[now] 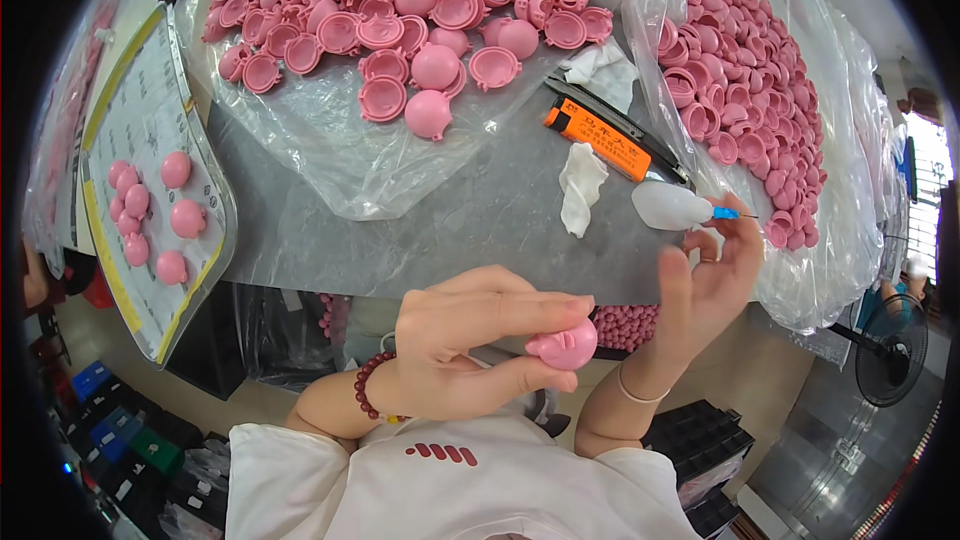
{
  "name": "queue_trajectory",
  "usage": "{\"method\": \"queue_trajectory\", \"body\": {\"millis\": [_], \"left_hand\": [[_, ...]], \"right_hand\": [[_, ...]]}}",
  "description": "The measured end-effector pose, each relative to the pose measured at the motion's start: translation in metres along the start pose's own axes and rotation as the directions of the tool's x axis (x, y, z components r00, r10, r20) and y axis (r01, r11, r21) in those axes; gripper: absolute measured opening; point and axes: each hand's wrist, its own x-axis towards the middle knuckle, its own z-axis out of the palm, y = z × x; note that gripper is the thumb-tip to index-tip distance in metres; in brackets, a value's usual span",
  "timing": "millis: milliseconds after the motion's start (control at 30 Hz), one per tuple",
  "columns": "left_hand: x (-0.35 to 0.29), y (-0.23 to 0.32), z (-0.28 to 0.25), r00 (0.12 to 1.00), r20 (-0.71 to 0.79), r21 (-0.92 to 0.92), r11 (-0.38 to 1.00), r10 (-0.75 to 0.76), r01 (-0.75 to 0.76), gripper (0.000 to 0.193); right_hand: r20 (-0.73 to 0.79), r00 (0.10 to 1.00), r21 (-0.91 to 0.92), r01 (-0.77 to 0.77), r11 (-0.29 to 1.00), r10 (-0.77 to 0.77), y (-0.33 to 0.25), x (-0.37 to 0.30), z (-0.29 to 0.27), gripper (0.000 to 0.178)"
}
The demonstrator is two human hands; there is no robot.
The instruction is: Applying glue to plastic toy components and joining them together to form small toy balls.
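My left hand pinches a small pink plastic ball-shaped piece between thumb and fingers, in front of my chest. The ball has a small raised part on its side. My right hand is lifted at the table's front edge, its fingers apart and partly curled. Beside its fingertips lies a white glue bottle with a blue needle tip; whether a finger touches the tip I cannot tell. Pink half shells are heaped on a plastic bag at the far middle.
Smaller pink cups fill another clear bag at the right. An orange box-cutter-like tool and crumpled white tissue lie on the grey table. At the left, a yellow-edged tray carries several pink balls.
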Motion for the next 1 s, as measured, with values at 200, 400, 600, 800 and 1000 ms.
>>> {"method": "queue_trajectory", "body": {"millis": [200,400,600,800,1000], "left_hand": [[0.004,-0.003,0.0,0.947,0.164,-0.673,0.671,-0.275,0.312,0.043],[0.006,-0.003,-0.005,0.882,0.276,-0.754,0.482,-0.383,0.446,0.053],[0.009,0.004,-0.003,0.863,0.265,-0.766,0.45,-0.429,0.459,0.053],[0.001,0.001,-0.003,0.894,0.208,-0.767,0.501,-0.396,0.4,0.047],[-0.003,0.026,-0.051,0.91,-0.376,0.596,0.797,0.176,0.092,0.03]], "right_hand": [[0.085,0.968,-0.177,-0.217,0.96,0.235,-0.002,-0.001,0.002,0.037],[0.08,0.992,0.26,-0.11,0.959,0.092,-0.005,0.001,0.001,0.022],[0.144,0.982,0.203,-0.15,0.968,0.123,-0.001,-0.004,0.002,0.029],[0.183,0.97,0.175,-0.189,0.966,0.157,-0.004,-0.006,0.002,0.027],[0.163,0.969,0.238,-0.219,0.946,0.183,0.002,-0.007,-0.003,0.022]]}}
